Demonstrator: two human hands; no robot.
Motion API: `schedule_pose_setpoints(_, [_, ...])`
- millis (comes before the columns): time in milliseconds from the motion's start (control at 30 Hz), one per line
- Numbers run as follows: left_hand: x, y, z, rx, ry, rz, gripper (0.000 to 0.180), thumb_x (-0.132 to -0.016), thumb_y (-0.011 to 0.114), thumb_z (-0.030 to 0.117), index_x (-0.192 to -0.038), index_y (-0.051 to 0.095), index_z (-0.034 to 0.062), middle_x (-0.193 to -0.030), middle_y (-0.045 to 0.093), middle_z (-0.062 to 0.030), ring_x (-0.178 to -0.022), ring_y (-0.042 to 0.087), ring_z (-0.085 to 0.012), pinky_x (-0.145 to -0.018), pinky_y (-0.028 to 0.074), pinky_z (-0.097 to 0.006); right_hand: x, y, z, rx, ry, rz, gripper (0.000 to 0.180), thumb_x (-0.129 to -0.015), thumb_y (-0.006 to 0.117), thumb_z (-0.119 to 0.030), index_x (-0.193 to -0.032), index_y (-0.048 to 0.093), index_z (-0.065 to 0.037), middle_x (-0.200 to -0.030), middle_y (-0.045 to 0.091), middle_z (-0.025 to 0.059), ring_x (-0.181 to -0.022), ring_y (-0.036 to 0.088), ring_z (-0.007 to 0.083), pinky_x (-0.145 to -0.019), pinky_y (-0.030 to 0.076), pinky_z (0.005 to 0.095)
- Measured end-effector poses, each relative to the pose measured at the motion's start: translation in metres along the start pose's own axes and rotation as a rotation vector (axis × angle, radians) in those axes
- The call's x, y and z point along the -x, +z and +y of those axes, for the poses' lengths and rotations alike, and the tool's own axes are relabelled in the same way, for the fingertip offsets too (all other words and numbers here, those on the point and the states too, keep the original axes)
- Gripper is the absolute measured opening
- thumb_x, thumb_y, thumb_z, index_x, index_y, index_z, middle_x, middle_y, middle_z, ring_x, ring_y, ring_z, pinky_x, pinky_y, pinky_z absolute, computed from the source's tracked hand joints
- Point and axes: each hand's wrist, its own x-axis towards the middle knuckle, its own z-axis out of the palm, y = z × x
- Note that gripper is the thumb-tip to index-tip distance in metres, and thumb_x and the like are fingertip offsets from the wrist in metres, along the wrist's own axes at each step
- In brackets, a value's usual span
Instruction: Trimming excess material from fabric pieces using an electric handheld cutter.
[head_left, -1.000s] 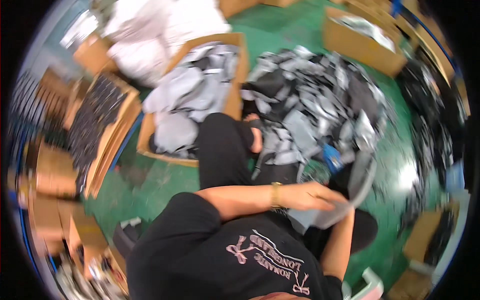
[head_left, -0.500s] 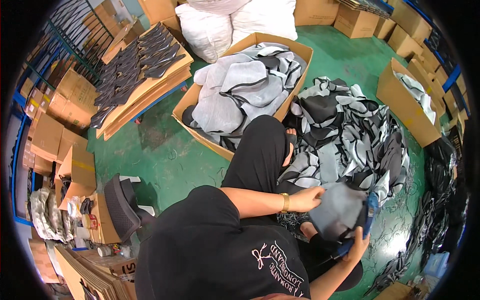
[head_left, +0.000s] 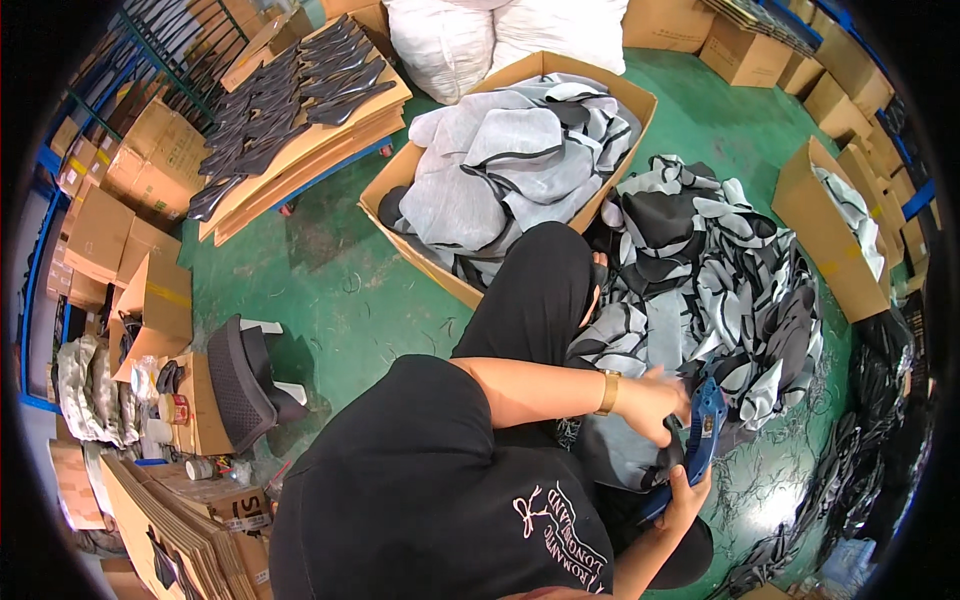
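My right hand (head_left: 685, 495) is wrapped around a blue hand-held power tool (head_left: 706, 425), which stands tilted over my lap. My left hand (head_left: 650, 405), with a gold watch (head_left: 609, 392) on its wrist, reaches across to the tool's left side. Its fingers are smeared by motion, so their grip is unclear. Just below that hand, a grey fabric piece (head_left: 615, 450) with a dark edge spreads over my crossed legs. The tool's working end is hard to make out. Beyond my hands lies a heap of grey and black fabric pieces (head_left: 700, 270) on the floor.
A large open carton (head_left: 645, 110) of grey pieces stands ahead of my knee. Dark shaped parts (head_left: 270, 110) cover stacked cardboard at the far left. A dark plastic seat (head_left: 240, 385) stands at left; another carton (head_left: 830, 225) and black strips (head_left: 880, 370) are at right.
My left hand has moved right from the fabric's near-left edge to beside the tool. The fabric piece has shifted lower and left, and the tool has moved slightly left.
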Motion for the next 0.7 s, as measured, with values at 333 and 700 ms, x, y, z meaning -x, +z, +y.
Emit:
schedule_pose_setpoints(333, [0.014, 0.004, 0.007, 0.754, 0.063, -0.311, 0.033, -0.088, 0.066, 0.03, -0.094, 0.067, -0.0018, -0.081, 0.067, -0.0036, -0.076, 0.057, -0.0093, -0.07, 0.045, -0.027, 0.003, 0.003, -0.002, -0.088, 0.002, 0.015, 0.07, -0.065, 0.084, -0.035, -0.114, 0.051, 0.001, -0.088, 0.053, 0.0002, -0.074, 0.049, 0.0101, -0.066, 0.039, 0.0219])
schedule_pose_setpoints(700, [0.052, -0.014, -0.025, 1.161, 0.233, -0.816, 0.03, -0.08, 0.074, 0.012, -0.099, 0.062, -0.0066, -0.084, 0.064, -0.0001, -0.078, 0.054, -0.0068, -0.072, 0.044, -0.025, 0.002, -0.025, 0.017, -0.26, 0.025, 0.086, 0.062, -0.073, 0.072, -0.031, -0.121, 0.05, 0.002, -0.087, 0.054, 0.0035, -0.073, 0.054, 0.0136, -0.067, 0.044, 0.0269])
